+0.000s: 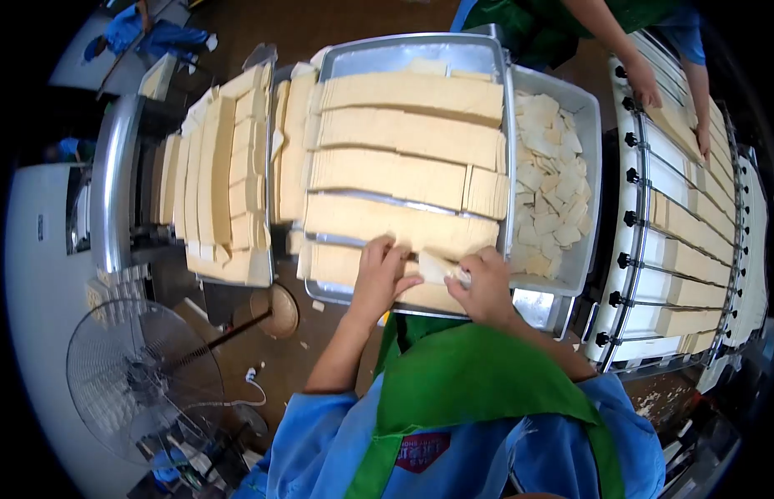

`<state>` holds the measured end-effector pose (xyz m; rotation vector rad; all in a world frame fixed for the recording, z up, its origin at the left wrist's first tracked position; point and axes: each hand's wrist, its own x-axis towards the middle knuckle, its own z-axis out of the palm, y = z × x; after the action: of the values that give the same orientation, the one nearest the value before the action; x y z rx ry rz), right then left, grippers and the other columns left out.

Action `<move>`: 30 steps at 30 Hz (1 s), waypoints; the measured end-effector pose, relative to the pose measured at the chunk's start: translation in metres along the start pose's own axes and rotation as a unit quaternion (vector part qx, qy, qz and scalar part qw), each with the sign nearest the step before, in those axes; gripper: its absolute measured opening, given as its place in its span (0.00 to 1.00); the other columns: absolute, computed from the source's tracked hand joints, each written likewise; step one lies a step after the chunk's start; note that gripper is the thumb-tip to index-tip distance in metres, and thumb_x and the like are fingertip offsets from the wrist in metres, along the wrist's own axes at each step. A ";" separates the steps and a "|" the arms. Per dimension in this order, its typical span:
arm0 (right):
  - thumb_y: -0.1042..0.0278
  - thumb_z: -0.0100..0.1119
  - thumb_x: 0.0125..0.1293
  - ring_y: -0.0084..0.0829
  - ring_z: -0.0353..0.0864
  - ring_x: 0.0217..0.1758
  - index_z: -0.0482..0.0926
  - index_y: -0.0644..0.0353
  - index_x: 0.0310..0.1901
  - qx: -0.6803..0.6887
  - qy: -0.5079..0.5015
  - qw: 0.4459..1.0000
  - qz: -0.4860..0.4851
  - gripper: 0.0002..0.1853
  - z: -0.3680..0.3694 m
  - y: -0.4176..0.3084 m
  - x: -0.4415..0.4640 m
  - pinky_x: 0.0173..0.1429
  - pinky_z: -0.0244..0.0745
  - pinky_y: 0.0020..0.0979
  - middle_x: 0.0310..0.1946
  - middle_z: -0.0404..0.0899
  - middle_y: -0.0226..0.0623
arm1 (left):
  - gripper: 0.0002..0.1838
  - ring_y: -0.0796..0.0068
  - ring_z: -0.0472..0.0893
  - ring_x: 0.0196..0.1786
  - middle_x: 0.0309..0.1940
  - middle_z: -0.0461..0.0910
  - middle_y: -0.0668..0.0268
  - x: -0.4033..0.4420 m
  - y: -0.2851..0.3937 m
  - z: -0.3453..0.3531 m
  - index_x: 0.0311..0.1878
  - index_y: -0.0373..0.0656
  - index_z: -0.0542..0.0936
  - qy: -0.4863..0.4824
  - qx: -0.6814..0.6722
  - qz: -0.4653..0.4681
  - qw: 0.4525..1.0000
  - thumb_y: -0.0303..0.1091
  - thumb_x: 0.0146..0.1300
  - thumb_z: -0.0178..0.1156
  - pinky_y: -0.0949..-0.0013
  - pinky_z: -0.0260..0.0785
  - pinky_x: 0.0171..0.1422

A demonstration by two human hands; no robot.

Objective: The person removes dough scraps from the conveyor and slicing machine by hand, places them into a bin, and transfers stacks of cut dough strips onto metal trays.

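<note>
In front of me a metal tray [412, 50] holds several rows of thin pale-yellow sheets [403, 170] stacked on edge. My left hand [378, 279] rests on the nearest rows, its thumb spread away from the fingers, at the left of a gap in the front row. My right hand [484, 287] is closed on a whitish thin piece [437, 268], which lies over the front row and points toward my left hand. Whether this piece is a loose sheet or a flat scraper I cannot make out. Part of it is hidden inside the right fingers.
Right of the tray stands a bin [591, 191] of broken pieces. Farther right, a conveyor [653, 249] with rods and black knobs carries more sheets; a co-worker's hands [645, 83] touch them. More stacks [212, 175] stand left. A floor fan [141, 374] is at lower left.
</note>
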<state>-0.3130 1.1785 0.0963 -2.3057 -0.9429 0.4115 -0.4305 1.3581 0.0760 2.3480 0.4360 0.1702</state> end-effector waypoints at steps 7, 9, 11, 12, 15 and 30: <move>0.67 0.65 0.59 0.28 0.76 0.30 0.69 0.65 0.52 0.199 0.246 0.931 0.181 0.22 -0.070 0.105 0.001 0.37 0.74 0.30 0.32 0.78 0.33 | 0.11 0.60 0.75 0.45 0.36 0.76 0.63 0.024 -0.026 -0.028 0.37 0.41 0.79 -0.099 0.075 0.100 0.987 0.29 0.50 0.66 0.63 0.69 0.52; 0.66 0.65 0.59 0.31 0.77 0.30 0.69 0.66 0.53 0.061 0.279 0.945 0.160 0.23 -0.066 0.147 -0.023 0.38 0.74 0.32 0.31 0.79 0.35 | 0.09 0.60 0.76 0.44 0.36 0.76 0.63 0.031 -0.023 -0.035 0.37 0.41 0.79 -0.109 0.090 0.118 0.983 0.29 0.52 0.65 0.63 0.70 0.51; 0.65 0.65 0.59 0.32 0.77 0.29 0.72 0.66 0.51 0.041 0.129 0.975 0.178 0.22 -0.062 0.148 -0.052 0.38 0.74 0.32 0.30 0.80 0.38 | 0.07 0.60 0.77 0.43 0.35 0.77 0.62 0.040 -0.010 -0.042 0.36 0.40 0.79 -0.110 0.107 0.131 0.979 0.29 0.54 0.64 0.63 0.71 0.49; 0.64 0.66 0.59 0.30 0.77 0.29 0.73 0.66 0.50 0.078 0.002 0.975 0.206 0.20 -0.060 0.136 -0.067 0.38 0.74 0.32 0.28 0.80 0.39 | 0.06 0.61 0.77 0.42 0.35 0.77 0.61 0.046 0.008 -0.047 0.37 0.40 0.79 -0.072 0.016 0.052 0.996 0.30 0.56 0.63 0.64 0.71 0.48; 0.64 0.66 0.59 0.27 0.78 0.30 0.76 0.65 0.43 0.242 -0.086 0.943 0.211 0.16 -0.043 0.084 -0.087 0.37 0.74 0.30 0.27 0.81 0.39 | 0.09 0.69 0.77 0.38 0.35 0.76 0.60 0.083 0.089 -0.034 0.43 0.37 0.79 0.000 -0.145 0.115 0.983 0.27 0.59 0.62 0.70 0.70 0.43; 0.67 0.64 0.56 0.47 0.78 0.40 0.68 0.65 0.56 -0.165 0.150 0.964 0.146 0.27 -0.066 0.067 -0.057 0.44 0.72 0.43 0.39 0.77 0.49 | 0.26 0.42 0.68 0.58 0.55 0.68 0.41 -0.054 -0.132 -0.062 0.64 0.33 0.64 0.207 0.089 -0.150 0.963 0.37 0.67 0.51 0.54 0.59 0.64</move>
<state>-0.2856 1.0721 0.1074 -2.7240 -0.5537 0.0141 -0.5302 1.4680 0.0299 2.3814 1.0419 0.5003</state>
